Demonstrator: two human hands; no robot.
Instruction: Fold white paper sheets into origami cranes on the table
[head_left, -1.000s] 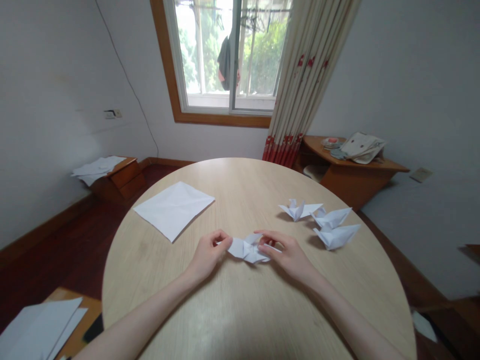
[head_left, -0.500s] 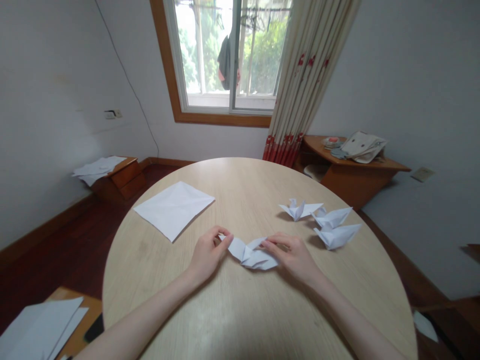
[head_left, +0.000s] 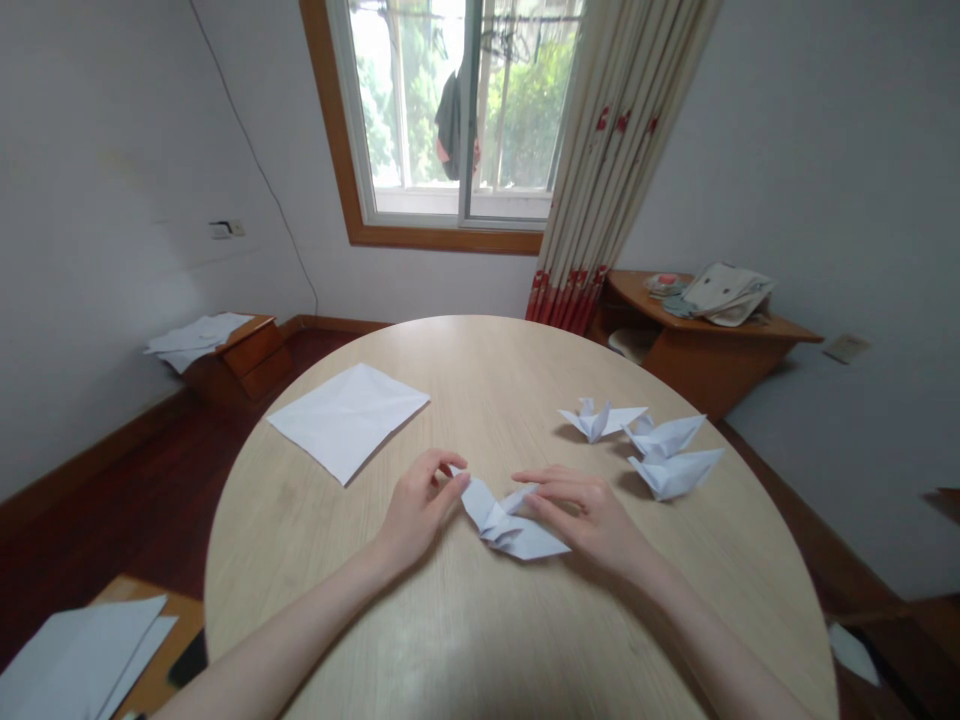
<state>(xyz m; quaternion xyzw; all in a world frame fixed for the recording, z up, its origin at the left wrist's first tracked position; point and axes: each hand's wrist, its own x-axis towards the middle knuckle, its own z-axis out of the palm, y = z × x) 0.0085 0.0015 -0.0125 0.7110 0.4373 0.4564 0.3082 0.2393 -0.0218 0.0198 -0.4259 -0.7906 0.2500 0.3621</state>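
Note:
A folded white paper crane (head_left: pixel 517 532) is held low over the round table between my two hands. My left hand (head_left: pixel 421 502) pinches the tip of its left wing between thumb and fingers. On its other side, my right hand (head_left: pixel 581 510) has its thumb against a raised paper flap, the index finger stretched above it; the exact contact is partly hidden. One pointed end of the paper spreads toward the lower right, below the right thumb.
Finished-looking paper cranes, a far one (head_left: pixel 596 420) and two nearer ones (head_left: pixel 679 472), stand at the right of the round table (head_left: pixel 480 640). A creased square sheet (head_left: pixel 349 420) lies at the left. More paper (head_left: pixel 82 655) rests on a lower surface at the bottom left.
The paper crane has turned, its lower right point swinging down toward me. My right index finger has lifted and straightened away from the thumb. My left hand keeps its pinch, nearly unmoved.

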